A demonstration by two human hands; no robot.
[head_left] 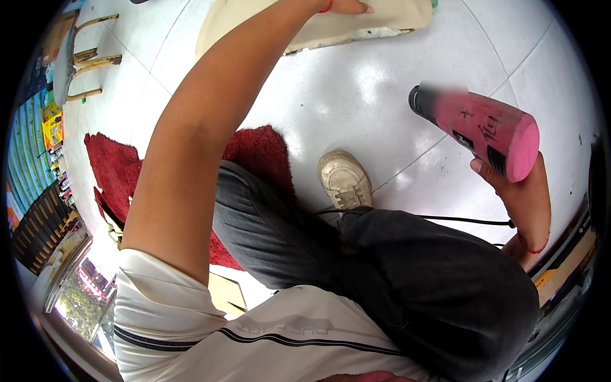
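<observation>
My left hand (345, 6) reaches to the top edge, fingers stretched out on a beige, soft-looking piece (242, 25) with a rough, whitish lower edge; the hand is partly cut off by the frame. At the right, my right hand (523, 202) grips a pink bottle (499, 137) with a black neck, held tilted nearly on its side. Its far end is partly blurred.
A red shaggy mat (258, 143) lies under my legs, near my shoe (344, 178). A chair (67, 63) stands at upper left on the tiled floor (375, 89). Shelved goods (53, 127) line the left; a black cord (452, 219) runs rightward.
</observation>
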